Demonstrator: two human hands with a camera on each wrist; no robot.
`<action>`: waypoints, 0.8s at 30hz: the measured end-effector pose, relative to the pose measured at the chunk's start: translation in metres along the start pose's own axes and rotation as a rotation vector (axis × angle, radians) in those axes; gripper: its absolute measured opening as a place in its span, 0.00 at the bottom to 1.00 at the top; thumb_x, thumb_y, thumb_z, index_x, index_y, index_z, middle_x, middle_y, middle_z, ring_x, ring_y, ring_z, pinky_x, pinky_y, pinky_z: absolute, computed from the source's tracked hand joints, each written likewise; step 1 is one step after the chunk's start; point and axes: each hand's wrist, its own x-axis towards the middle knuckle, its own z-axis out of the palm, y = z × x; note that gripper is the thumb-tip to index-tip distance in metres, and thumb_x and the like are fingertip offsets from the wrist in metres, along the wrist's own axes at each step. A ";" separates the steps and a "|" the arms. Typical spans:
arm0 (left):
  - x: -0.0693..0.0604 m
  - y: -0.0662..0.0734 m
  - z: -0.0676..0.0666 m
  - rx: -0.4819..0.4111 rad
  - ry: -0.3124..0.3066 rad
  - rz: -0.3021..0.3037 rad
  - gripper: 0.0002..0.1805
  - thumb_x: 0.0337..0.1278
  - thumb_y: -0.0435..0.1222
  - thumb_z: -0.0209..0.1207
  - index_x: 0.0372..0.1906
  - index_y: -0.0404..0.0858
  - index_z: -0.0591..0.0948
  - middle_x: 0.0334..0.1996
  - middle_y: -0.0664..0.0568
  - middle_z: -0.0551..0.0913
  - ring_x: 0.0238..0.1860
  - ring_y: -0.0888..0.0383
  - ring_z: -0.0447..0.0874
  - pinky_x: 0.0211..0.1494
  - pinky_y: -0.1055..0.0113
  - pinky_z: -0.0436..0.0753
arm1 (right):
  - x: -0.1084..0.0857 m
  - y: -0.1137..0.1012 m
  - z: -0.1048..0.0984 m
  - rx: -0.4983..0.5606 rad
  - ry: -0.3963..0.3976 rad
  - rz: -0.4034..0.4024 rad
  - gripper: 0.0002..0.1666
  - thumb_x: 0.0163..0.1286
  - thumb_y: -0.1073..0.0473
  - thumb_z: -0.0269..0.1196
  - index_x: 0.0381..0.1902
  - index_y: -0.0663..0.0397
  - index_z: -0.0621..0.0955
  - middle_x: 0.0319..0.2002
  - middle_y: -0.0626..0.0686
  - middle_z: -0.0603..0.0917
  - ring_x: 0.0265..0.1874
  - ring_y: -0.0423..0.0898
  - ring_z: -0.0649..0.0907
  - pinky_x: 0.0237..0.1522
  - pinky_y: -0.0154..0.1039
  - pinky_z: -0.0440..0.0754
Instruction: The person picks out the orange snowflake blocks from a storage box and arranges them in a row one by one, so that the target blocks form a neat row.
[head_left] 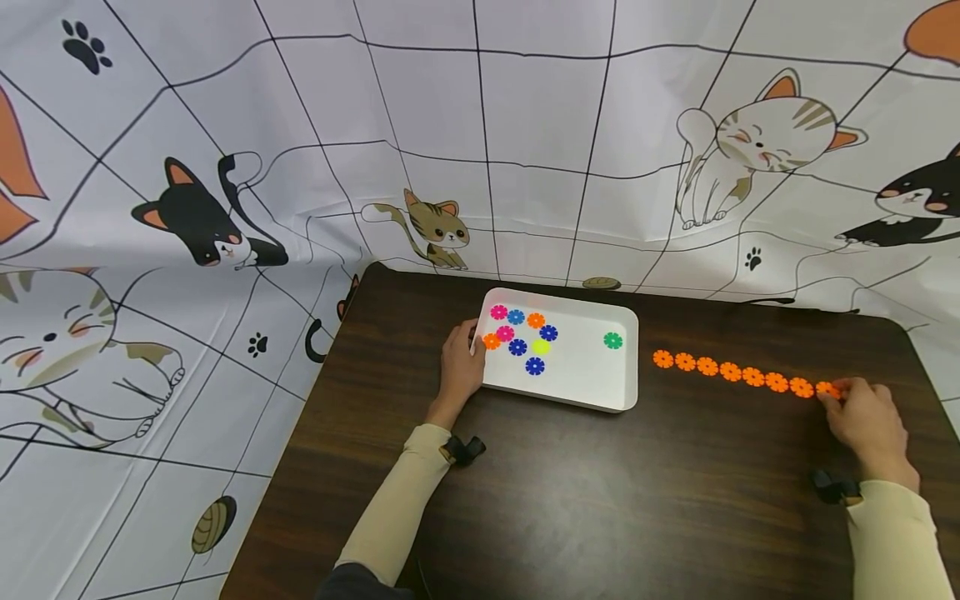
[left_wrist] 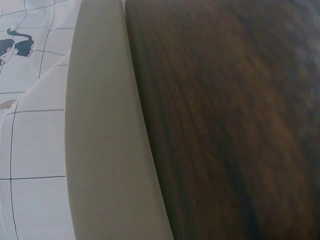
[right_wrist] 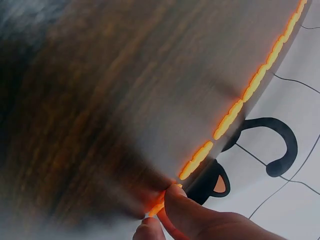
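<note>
A white tray [head_left: 577, 375] holds several flower-shaped plastic discs in pink, blue, orange and yellow at its left, plus a green disc [head_left: 612, 340] toward its right. At the tray's left side my left hand [head_left: 460, 364] grips the wall, thumb by the rim; the left wrist view does not show this hand. To the tray's right, a row of orange discs [head_left: 730, 372] lies on the table in a slightly slanting line. My right hand [head_left: 866, 421] pinches the orange disc [right_wrist: 157, 207] at the row's right end between thumb and fingers, which partly cover it.
The dark wood-grain table [head_left: 637, 500] has rounded back corners. A white cloth [head_left: 540, 108] printed with cats and grid lines hangs behind it and along its left side. A black strap [head_left: 462, 451] sits on the left wrist, another [head_left: 834, 487] on the right.
</note>
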 end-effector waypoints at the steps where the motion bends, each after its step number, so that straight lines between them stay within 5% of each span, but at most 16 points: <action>1: 0.000 0.000 0.000 0.001 0.000 -0.001 0.20 0.73 0.34 0.55 0.65 0.35 0.76 0.53 0.38 0.81 0.51 0.43 0.82 0.61 0.51 0.84 | 0.000 0.000 0.001 0.000 0.004 0.000 0.32 0.79 0.51 0.51 0.63 0.78 0.65 0.55 0.82 0.63 0.53 0.80 0.68 0.43 0.73 0.72; 24: -0.001 0.001 -0.003 0.012 0.009 0.045 0.19 0.74 0.33 0.53 0.64 0.34 0.77 0.50 0.37 0.82 0.48 0.44 0.82 0.55 0.50 0.84 | -0.011 -0.010 0.000 0.018 0.092 -0.070 0.34 0.81 0.47 0.50 0.64 0.76 0.67 0.54 0.81 0.67 0.54 0.78 0.68 0.43 0.73 0.71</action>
